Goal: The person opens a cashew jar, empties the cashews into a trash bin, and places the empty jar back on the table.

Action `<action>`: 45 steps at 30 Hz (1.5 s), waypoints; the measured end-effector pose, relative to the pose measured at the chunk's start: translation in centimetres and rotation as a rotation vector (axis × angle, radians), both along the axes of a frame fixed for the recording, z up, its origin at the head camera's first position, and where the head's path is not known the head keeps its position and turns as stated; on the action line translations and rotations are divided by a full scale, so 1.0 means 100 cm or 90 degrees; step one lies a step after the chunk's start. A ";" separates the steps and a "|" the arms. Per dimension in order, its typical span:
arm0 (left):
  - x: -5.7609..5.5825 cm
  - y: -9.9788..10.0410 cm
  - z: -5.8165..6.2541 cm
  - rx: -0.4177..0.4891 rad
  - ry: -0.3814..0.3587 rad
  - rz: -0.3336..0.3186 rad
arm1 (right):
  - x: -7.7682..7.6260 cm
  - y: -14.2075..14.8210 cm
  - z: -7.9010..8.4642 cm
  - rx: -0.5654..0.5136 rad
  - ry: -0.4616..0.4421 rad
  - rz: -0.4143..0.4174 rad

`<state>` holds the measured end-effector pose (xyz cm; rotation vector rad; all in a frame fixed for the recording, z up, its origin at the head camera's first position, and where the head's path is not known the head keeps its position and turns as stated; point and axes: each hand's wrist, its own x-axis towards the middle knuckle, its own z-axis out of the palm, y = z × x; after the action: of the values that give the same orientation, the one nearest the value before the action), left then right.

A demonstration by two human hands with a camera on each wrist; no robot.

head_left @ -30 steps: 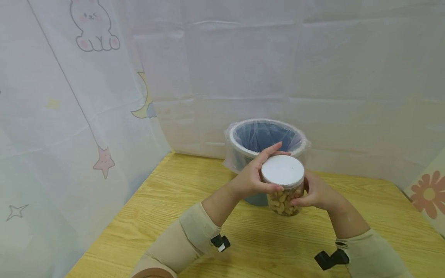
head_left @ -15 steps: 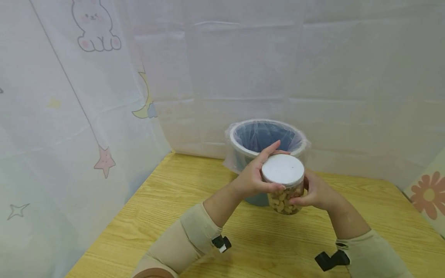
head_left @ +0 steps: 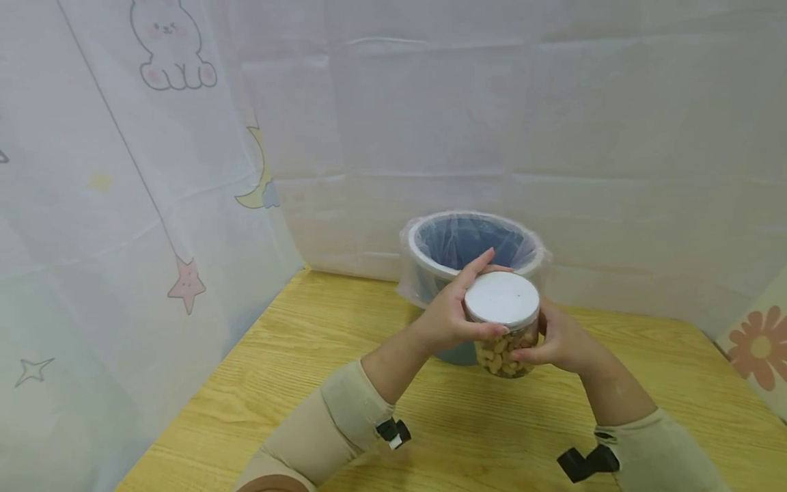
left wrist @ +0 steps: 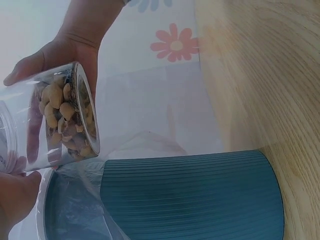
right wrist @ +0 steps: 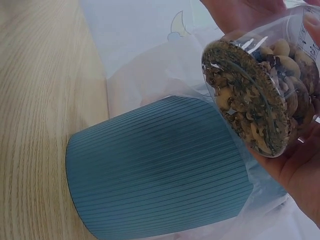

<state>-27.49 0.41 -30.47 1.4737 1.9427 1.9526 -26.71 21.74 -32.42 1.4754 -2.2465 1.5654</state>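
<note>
A clear plastic jar (head_left: 494, 359) of nuts that look like cashews is held up in front of a bin, level with its rim. My left hand (head_left: 449, 320) grips the jar's white lid (head_left: 501, 298), thumb on the near side and fingers round the far side. Lower down, my right hand (head_left: 564, 342) holds the jar's body from the right, its thumb across the front. In the right wrist view the jar's base (right wrist: 245, 100) shows dark crumbs among the nuts. The lid is on the jar.
The blue-green ribbed bin (right wrist: 155, 170) stands on the wooden table (head_left: 277, 383) just behind the jar. A clear plastic liner (head_left: 408, 287) hangs over its white rim (head_left: 424, 263). Pale printed curtains (head_left: 381, 123) rise behind the table and to its left.
The jar and both hands have shifted up only very slightly in the head view. Both hands keep their hold on the lid and body.
</note>
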 end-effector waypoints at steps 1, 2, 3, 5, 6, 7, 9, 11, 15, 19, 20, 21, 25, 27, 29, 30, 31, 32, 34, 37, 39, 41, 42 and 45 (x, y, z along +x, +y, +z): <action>0.000 0.000 0.000 -0.002 0.006 0.008 | 0.000 0.000 0.000 0.001 0.002 -0.005; 0.001 0.000 0.000 -0.004 0.008 0.013 | 0.000 0.000 0.000 0.002 0.006 -0.013; 0.002 0.000 0.000 -0.005 0.011 0.017 | 0.000 0.000 -0.001 0.003 0.009 -0.021; 0.002 0.000 0.001 -0.008 0.018 0.029 | 0.000 0.001 -0.001 0.007 0.015 -0.033; 0.003 0.001 0.001 -0.009 0.019 0.033 | 0.000 0.001 -0.001 0.008 0.019 -0.038; 0.003 0.001 0.001 -0.009 0.017 0.036 | 0.000 0.000 -0.001 0.010 0.021 -0.043; 0.003 0.001 0.001 -0.012 0.015 0.043 | 0.000 0.000 -0.002 0.012 0.033 -0.056; 0.003 0.001 0.001 -0.016 0.013 0.049 | 0.000 0.000 -0.002 0.015 0.048 -0.070; 0.004 0.001 0.001 -0.029 0.019 0.069 | 0.001 0.000 -0.003 0.018 0.068 -0.095; 0.005 0.002 0.000 -0.037 0.033 0.096 | 0.002 -0.001 -0.003 0.020 0.059 -0.099; 0.005 0.002 0.000 -0.038 0.036 0.101 | 0.002 -0.002 -0.003 0.021 0.056 -0.100; 0.006 0.002 0.000 -0.037 0.038 0.106 | 0.003 -0.002 -0.002 0.021 0.053 -0.102; 0.006 0.002 0.000 -0.031 0.043 0.119 | 0.004 -0.004 -0.002 0.016 0.048 -0.119; 0.007 0.003 0.000 -0.029 0.047 0.134 | 0.004 -0.005 -0.003 0.014 0.053 -0.136; 0.008 0.004 -0.001 -0.025 0.052 0.158 | 0.003 -0.006 -0.004 0.013 0.059 -0.149; 0.008 0.005 -0.002 -0.024 0.054 0.172 | 0.003 -0.006 -0.004 0.015 0.060 -0.161; 0.009 0.006 -0.002 -0.024 0.059 0.189 | 0.003 -0.007 -0.004 0.018 0.059 -0.172; 0.009 0.006 -0.003 -0.025 0.062 0.205 | 0.002 -0.007 -0.004 0.022 0.057 -0.185; 0.010 0.008 -0.004 -0.025 0.066 0.231 | 0.002 -0.008 -0.004 0.027 0.055 -0.203; 0.010 0.008 -0.006 -0.032 0.076 0.241 | 0.003 -0.009 -0.004 0.035 0.064 -0.220; 0.009 0.007 -0.005 -0.033 0.078 0.232 | 0.004 -0.009 -0.004 0.033 0.073 -0.216; 0.008 0.006 -0.005 -0.035 0.077 0.218 | 0.004 -0.008 -0.003 0.032 0.079 -0.209; 0.008 0.006 -0.005 -0.036 0.074 0.210 | 0.003 -0.008 -0.003 0.031 0.079 -0.207; 0.008 0.004 -0.003 -0.037 0.058 0.180 | 0.003 -0.007 -0.001 0.033 0.079 -0.206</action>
<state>-26.73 0.78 -30.81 1.3608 2.3393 1.9395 -26.39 21.07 -32.56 1.1110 -2.3250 1.2946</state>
